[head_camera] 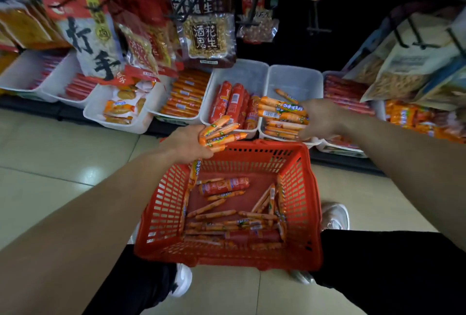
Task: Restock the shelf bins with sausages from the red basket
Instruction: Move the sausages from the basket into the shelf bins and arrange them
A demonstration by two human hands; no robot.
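Note:
The red basket [300,203] stands on the floor between my feet, with several thin orange sausages [222,224] and a thick red one [224,186] lying in it. My left hand [186,145] holds a bunch of thin orange sausages [219,133] above the basket's far left corner; one dangles down over the rim. My right hand [320,117] grips another bunch of orange sausages [282,110] over a white shelf bin [295,80], which has more of the same sausages stacked at its front.
Neighbouring white bins hold thick red sausages [232,102], orange sausages [186,95], snack packs [121,107] and dark red sticks [345,92]. Snack bags [209,34] hang above the bins. Pale tiled floor [63,163] lies to the left.

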